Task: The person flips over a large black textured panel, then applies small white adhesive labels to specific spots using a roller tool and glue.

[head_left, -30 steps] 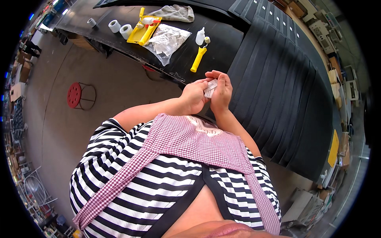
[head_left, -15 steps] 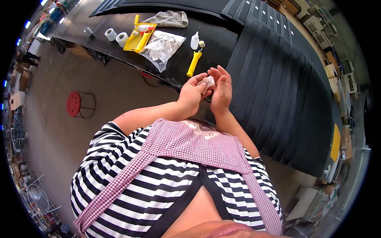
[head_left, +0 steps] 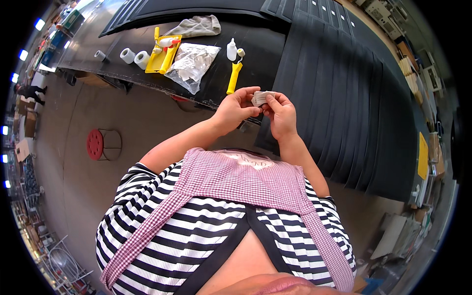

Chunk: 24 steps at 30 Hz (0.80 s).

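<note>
Both my hands meet above the near edge of the black table, around a small stack of white labels (head_left: 261, 98). My right hand (head_left: 283, 117) pinches the stack, its thumb pressed on top. My left hand (head_left: 232, 112) curls its fingers about the stack's left end, partly hiding it. Just beyond lies a small roller with a yellow handle (head_left: 234, 77), and beside its head stands a white squeeze bottle (head_left: 231, 49). Farther left on the table is a clear plastic bag (head_left: 194, 66) full of similar white pieces.
A yellow tray (head_left: 156, 61) with yellow-handled tools, white rolls (head_left: 142, 60) and a grey cloth (head_left: 196, 26) sit farther left on the table (head_left: 260, 42). Long black ribbed sheets (head_left: 339, 98) lie at the right. A red stool (head_left: 95, 144) stands on the floor at left.
My right hand has gone from open beside the stack to pinching it with the thumb on top. My left thumb has come off the stack's face. The view has shifted slightly.
</note>
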Each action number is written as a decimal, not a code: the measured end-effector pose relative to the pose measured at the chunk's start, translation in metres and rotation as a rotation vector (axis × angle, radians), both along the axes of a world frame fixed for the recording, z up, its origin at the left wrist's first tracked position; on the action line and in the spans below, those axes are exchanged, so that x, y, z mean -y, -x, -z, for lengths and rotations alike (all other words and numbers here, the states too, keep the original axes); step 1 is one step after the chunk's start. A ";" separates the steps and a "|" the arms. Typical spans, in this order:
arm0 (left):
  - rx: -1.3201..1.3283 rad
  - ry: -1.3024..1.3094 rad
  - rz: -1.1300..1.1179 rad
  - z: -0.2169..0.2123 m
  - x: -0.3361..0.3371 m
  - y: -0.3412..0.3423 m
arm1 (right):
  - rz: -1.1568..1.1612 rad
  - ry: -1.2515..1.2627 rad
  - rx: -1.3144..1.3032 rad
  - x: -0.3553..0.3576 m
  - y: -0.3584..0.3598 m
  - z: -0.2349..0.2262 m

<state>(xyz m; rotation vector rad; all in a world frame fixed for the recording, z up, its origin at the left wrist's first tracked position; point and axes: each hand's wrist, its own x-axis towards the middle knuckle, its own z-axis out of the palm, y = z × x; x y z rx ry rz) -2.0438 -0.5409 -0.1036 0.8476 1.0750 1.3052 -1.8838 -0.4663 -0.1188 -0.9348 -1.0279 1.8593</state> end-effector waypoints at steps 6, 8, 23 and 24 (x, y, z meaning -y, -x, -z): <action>-0.042 -0.043 0.138 -0.008 0.000 0.014 | -0.165 0.122 -0.130 0.005 -0.010 -0.009; -0.095 -0.010 0.166 -0.019 0.003 0.019 | -0.241 0.094 -0.146 0.008 -0.013 -0.016; -0.031 -0.177 0.143 0.005 0.003 0.022 | -0.290 -0.080 0.018 0.018 -0.012 -0.029; -0.036 -0.176 0.131 0.006 0.004 0.021 | -0.286 -0.084 0.020 0.018 -0.012 -0.028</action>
